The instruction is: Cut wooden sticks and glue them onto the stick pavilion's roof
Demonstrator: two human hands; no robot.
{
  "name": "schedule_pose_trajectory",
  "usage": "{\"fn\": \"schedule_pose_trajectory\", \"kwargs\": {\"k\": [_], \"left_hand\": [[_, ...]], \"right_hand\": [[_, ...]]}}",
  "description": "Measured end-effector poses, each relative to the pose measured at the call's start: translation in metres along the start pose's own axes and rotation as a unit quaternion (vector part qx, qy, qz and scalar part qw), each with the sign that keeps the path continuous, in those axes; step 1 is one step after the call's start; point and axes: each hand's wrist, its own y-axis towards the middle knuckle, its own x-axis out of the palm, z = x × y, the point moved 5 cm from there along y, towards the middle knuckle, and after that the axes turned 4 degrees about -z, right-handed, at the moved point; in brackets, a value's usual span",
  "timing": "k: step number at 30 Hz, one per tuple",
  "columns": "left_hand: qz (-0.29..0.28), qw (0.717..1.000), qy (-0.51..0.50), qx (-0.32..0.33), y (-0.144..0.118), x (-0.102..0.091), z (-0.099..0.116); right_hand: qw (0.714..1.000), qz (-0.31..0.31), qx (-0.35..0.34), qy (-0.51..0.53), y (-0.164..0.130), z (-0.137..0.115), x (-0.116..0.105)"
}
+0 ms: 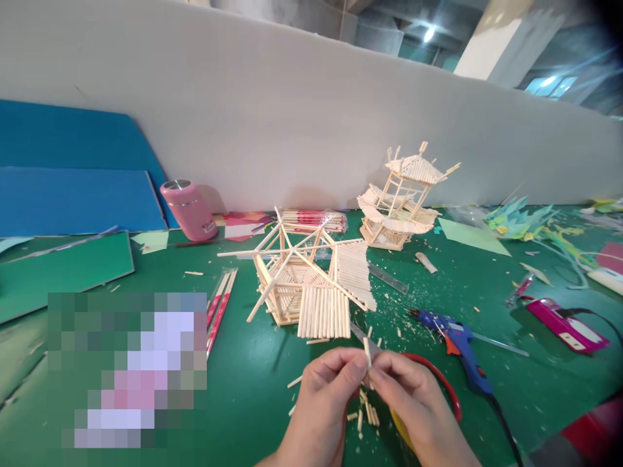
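My left hand (325,402) and my right hand (413,405) meet low in the middle of the view. Together they pinch a short wooden stick (366,353) that stands upright between the fingertips. Several cut stick pieces (367,410) lie on the green table (253,389) under the hands. Just beyond them stands a half-built stick pavilion (311,279) with roof panels of sticks. A finished two-tier stick pavilion (402,201) stands farther back right. Red-handled scissors (445,386) lie partly hidden under my right hand.
A blue glue gun (460,344) lies right of the hands, with a magenta box (567,324) beyond it. A pink cup (189,211) stands back left near blue boards (73,181). Packs of sticks (221,305) lie left. Paper scraps (516,220) are at the right. A white wall runs behind.
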Motion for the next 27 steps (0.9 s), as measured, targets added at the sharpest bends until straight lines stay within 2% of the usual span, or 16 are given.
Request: {"fn": "schedule_pose_trajectory", "kwargs": {"k": [5, 9, 13, 20, 27], "left_hand": [[0.043, 0.998, 0.039, 0.037, 0.001, -0.006, 0.005], [0.046, 0.996, 0.045, 0.057, 0.002, -0.008, 0.007], [0.043, 0.996, 0.044, 0.063, 0.003, -0.009, 0.009], [0.060, 0.994, 0.031, 0.081, 0.002, -0.010, 0.014], [0.080, 0.994, 0.023, 0.077, 0.002, -0.011, 0.016]], "right_hand": [[1.000, 0.001, -0.022, -0.022, 0.015, -0.018, -0.004], [0.999, -0.001, -0.028, -0.022, 0.026, -0.024, -0.005], [0.999, -0.006, -0.031, -0.013, 0.031, -0.023, -0.004], [0.998, -0.011, -0.009, 0.066, 0.038, -0.016, -0.003], [0.997, -0.004, 0.003, 0.079, 0.042, -0.013, -0.002]]}}
